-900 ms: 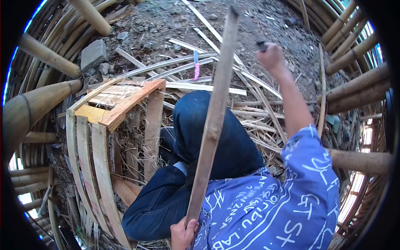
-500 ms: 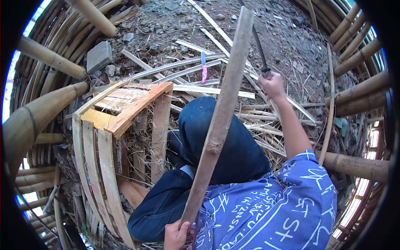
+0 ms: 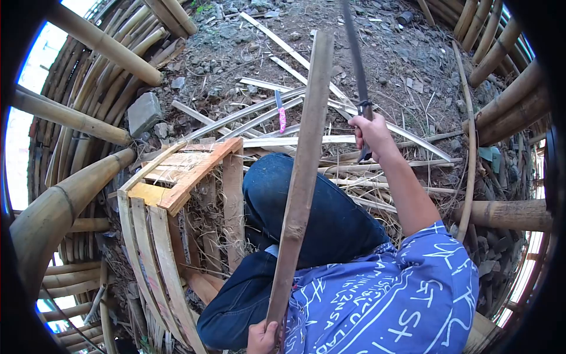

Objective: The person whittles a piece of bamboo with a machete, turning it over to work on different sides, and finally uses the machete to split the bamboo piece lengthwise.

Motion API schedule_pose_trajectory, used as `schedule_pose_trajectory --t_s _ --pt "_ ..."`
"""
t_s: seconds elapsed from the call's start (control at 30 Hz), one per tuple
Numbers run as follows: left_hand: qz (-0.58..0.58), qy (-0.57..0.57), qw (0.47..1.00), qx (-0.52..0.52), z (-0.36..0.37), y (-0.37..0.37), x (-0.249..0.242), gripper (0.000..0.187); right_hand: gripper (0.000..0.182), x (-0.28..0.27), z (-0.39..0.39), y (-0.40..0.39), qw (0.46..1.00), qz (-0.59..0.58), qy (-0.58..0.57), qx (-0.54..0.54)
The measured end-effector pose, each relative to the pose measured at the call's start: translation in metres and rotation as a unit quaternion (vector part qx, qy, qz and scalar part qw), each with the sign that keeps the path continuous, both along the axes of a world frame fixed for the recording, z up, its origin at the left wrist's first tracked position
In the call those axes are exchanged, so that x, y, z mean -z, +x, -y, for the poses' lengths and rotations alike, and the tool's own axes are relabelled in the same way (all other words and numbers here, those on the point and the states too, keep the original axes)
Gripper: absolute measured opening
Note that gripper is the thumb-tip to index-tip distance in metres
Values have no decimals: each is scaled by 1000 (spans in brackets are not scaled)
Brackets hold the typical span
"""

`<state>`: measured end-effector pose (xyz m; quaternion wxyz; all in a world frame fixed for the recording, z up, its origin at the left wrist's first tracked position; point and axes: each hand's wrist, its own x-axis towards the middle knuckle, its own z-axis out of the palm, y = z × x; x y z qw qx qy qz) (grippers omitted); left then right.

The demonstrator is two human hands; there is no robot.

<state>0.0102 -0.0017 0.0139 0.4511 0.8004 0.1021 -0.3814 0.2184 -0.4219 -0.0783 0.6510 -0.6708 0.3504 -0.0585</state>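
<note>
My left hand (image 3: 262,337) is closed round the lower end of a long split bamboo slat (image 3: 304,168). The slat leans upright across my lap, its top pointing away from me and slightly right. Raised to the right of it, my right hand (image 3: 372,134) grips the handle of a machete (image 3: 355,59). The dark blade points up and away, apart from the slat, and its tip runs to the top edge of the view. By my left leg stands a wooden slatted crate (image 3: 203,177) with thin shavings in and around it.
A knife with a pink-wrapped handle (image 3: 282,121) lies among cut bamboo strips (image 3: 259,112) on the stony ground. A concrete block (image 3: 144,114) sits at the left. Thick bamboo poles (image 3: 88,121) jut in from the left, and others (image 3: 507,215) from the right.
The machete has swung to a more upright position, with my right hand a little left and lower. The slat's top has shifted left and down. The whole view has tilted slightly.
</note>
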Motion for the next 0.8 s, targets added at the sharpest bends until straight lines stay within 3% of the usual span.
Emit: schedule_pose_trajectory --t_s 0.03,0.07,0.13,0.23,0.3,0.33,0.4,0.47,0.57,0.7,0.8 --pt "238 54 960 136 -7 -13 15 28 12 4 -2 0 997 23 68 36" --pt "241 59 959 135 -18 -25 25 28 12 9 -5 1 987 47 137 71" --pt "1 -34 998 -46 -10 -19 20 29 12 18 -14 -1 982 61 148 98" --pt "13 -33 998 -53 -9 -21 24 30 14 13 -28 -6 987 73 112 91" --pt "13 -27 998 -49 -12 -23 25 32 16 1 -35 -9 993 116 14 14" --pt "6 -21 998 -54 -13 -22 25 32 16 0 -35 -11 993 119 17 21" --pt "2 -13 999 -52 -12 -17 22 33 11 -5 -34 -13 962 190 -184 -71" --pt "-19 -8 999 -45 -8 -12 17 35 8 -23 -33 -18 951 182 -231 -98" --pt "5 -4 999 -37 -10 -17 18 35 8 -24 -29 -20 885 125 -393 -216" --pt "49 14 999 7 -10 -28 19 33 13 -36 -22 -6 844 9 -459 -276" --pt "68 45 996 39 -6 -38 25 32 11 -17 -15 9 816 85 -487 -299"
